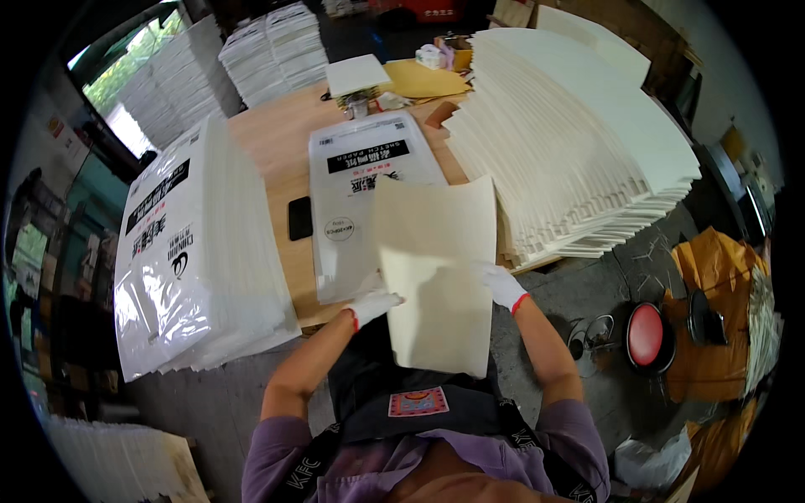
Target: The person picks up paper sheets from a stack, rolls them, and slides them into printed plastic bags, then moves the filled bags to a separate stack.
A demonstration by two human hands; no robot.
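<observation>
My left hand (375, 305), in a white glove with a red cuff, grips the left edge of cream drawing paper (436, 268). Gloved the same way, my right hand (505, 289) closes on its right edge. The paper sags a little between them, tilted over the near table edge and my dark apron. How many sheets it holds I cannot tell. Its far end overlaps a clear plastic paper bag (340, 189) with black print, lying flat on the wooden table (267, 126). A black phone (299, 219) lies left of that bag.
On the left rises a tall stack of bagged paper (197, 251). Fanned cream paper piles (562, 151) fill the right side. At the back sit a yellow envelope (426, 79) and a small paper pile (358, 74). A red round stool (646, 334) stands on the floor at right.
</observation>
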